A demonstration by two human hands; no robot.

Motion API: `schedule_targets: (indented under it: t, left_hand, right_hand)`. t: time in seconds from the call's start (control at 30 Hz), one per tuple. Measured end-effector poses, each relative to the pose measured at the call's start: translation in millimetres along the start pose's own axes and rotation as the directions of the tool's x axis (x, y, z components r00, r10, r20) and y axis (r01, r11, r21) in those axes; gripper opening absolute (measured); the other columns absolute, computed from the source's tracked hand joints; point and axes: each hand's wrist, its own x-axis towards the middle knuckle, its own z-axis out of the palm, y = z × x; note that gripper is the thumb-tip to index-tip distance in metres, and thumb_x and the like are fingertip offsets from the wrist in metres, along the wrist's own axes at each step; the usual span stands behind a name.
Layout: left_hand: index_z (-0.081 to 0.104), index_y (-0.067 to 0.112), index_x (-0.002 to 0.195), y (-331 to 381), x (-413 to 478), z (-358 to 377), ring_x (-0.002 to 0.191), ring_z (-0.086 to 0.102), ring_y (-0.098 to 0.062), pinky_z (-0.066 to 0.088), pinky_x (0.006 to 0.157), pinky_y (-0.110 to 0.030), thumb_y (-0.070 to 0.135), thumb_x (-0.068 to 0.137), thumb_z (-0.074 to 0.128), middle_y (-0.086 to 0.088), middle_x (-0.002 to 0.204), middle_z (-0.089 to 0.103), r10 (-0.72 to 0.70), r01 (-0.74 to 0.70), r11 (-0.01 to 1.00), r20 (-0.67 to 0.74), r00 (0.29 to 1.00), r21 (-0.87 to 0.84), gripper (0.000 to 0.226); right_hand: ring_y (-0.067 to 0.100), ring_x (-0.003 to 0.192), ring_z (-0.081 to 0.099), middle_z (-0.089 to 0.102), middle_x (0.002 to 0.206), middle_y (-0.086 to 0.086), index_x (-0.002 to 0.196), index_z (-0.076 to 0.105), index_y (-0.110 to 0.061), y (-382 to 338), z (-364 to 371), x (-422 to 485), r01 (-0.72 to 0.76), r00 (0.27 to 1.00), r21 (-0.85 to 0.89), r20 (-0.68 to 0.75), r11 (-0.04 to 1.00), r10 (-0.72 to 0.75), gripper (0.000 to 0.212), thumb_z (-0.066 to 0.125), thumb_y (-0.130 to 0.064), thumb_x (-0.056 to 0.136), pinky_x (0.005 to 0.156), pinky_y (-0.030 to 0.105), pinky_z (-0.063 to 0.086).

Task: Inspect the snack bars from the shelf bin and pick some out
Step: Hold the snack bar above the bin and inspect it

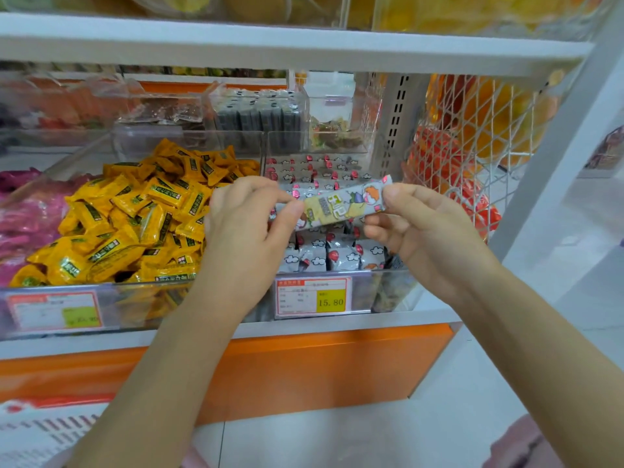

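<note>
A long snack bar (344,204) in a grey-white wrapper with cartoon print is held level above the clear shelf bin (388,288). My left hand (246,221) pinches its left end between thumb and fingers. My right hand (415,224) pinches its right end. Below the bar, the bin holds several more bars of the same kind (337,255), standing in rows. A price tag (312,297) reading 15.80 is fixed to the bin's front.
Left of it, a clear bin is heaped with yellow wrapped candies (135,217); pink packets (23,214) lie farther left. Smaller clear boxes (260,116) stand behind. A white mesh basket (472,136) with orange and red packs hangs right. A white shelf (270,45) runs overhead.
</note>
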Motion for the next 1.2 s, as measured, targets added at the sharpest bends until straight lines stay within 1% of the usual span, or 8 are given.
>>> schedule_targets:
  t: [0.1, 0.2, 0.3, 0.47, 0.7, 0.8, 1.0, 1.2]
  left_hand:
    - [0.061, 0.023, 0.098, 6, 0, -4, 0.102, 0.047, -0.016, 0.024, 0.08, -0.022, 0.043, 0.092, 0.036, 0.006, 0.1, 0.057, 0.033, -0.033, 0.999, -0.048, 0.998, 0.012, 0.033]
    - [0.054, 0.027, 0.092, 15, -4, -7, 0.069, 0.056, -0.002, 0.037, 0.055, -0.019, 0.042, 0.093, 0.039, 0.009, 0.07, 0.06, 0.005, -0.008, 0.974, -0.017, 1.0, -0.228, 0.022]
    - [0.054, 0.029, 0.089, 20, -5, -8, 0.048, 0.052, -0.004, 0.04, 0.046, -0.017, 0.037, 0.094, 0.039, 0.007, 0.066, 0.064, -0.071, 0.081, 0.907, 0.039, 0.997, -0.414, 0.017]
    - [0.059, 0.018, 0.094, 19, -1, -8, 0.041, 0.044, -0.003, 0.036, 0.037, -0.015, 0.024, 0.099, 0.038, 0.004, 0.056, 0.061, -0.28, 0.316, 0.67, 0.166, 0.946, -0.672, 0.022]
    - [0.062, 0.011, 0.1, 16, -1, -11, 0.048, 0.048, -0.003, 0.038, 0.04, -0.014, 0.013, 0.099, 0.039, 0.001, 0.063, 0.063, -0.253, 0.401, 0.4, 0.322, 0.913, -0.824, 0.023]
    - [0.062, 0.014, 0.101, 16, -1, -11, 0.052, 0.054, -0.004, 0.044, 0.046, -0.015, 0.006, 0.097, 0.04, 0.0, 0.066, 0.067, -0.235, 0.392, 0.456, 0.317, 0.919, -0.799, 0.024]
    - [0.052, 0.024, 0.126, 18, -3, -6, 0.048, 0.059, -0.005, 0.049, 0.053, -0.014, 0.003, 0.095, 0.043, 0.001, 0.059, 0.065, -0.169, 0.232, 0.775, 0.161, 0.972, -0.588, 0.039]
    - [0.055, 0.03, 0.123, 16, -1, -7, 0.067, 0.065, -0.018, 0.052, 0.062, -0.025, 0.009, 0.093, 0.05, 0.002, 0.077, 0.071, -0.205, 0.314, 0.663, 0.239, 0.949, -0.679, 0.037]
  right_hand:
    - [0.013, 0.062, 0.065, 0.063, 0.083, 0.016, 0.085, 0.057, -0.003, -1, -2, 1, -0.012, 1.0, 0.014, -0.014, 1.0, 0.012, 0.01, 0.059, -0.013, 0.085, 0.057, 0.018, 0.053]
    - [0.011, 0.056, 0.063, 0.066, 0.065, 0.006, 0.078, 0.057, -0.004, -2, -3, 2, -0.023, 0.999, 0.106, -0.037, 0.994, 0.027, 0.01, 0.061, -0.013, 0.08, 0.055, 0.017, 0.052]
    - [0.009, 0.054, 0.063, 0.064, 0.058, 0.002, 0.076, 0.056, -0.005, -2, -3, 2, -0.043, 0.998, 0.155, -0.047, 0.987, 0.051, 0.012, 0.06, -0.013, 0.082, 0.053, 0.016, 0.052]
    - [0.008, 0.055, 0.064, 0.065, 0.059, 0.003, 0.08, 0.057, -0.002, -4, -2, 1, -0.097, 0.994, 0.217, -0.019, 0.971, 0.103, 0.012, 0.053, -0.008, 0.089, 0.054, 0.015, 0.052]
    - [0.011, 0.061, 0.068, 0.067, 0.069, 0.009, 0.09, 0.055, 0.003, -8, -4, 2, -0.11, 0.994, 0.245, 0.046, 0.963, 0.102, 0.008, 0.049, 0.006, 0.087, 0.057, 0.016, 0.054]
    - [0.013, 0.06, 0.068, 0.066, 0.069, 0.01, 0.086, 0.055, 0.003, -10, -4, 1, -0.066, 0.998, 0.153, 0.013, 0.986, 0.065, 0.011, 0.047, 0.011, 0.088, 0.057, 0.017, 0.054]
    - [0.016, 0.06, 0.067, 0.061, 0.053, -0.006, 0.079, 0.054, -0.008, -11, -7, -1, 0.008, 1.0, -0.031, -0.005, 0.999, -0.009, 0.012, 0.056, -0.013, 0.09, 0.058, 0.022, 0.056]
    - [0.02, 0.06, 0.064, 0.06, 0.084, 0.018, 0.078, 0.056, -0.007, -8, -10, 1, 0.101, 0.994, -0.185, -0.032, 0.977, -0.109, 0.016, 0.055, 0.006, 0.088, 0.061, 0.024, 0.055]
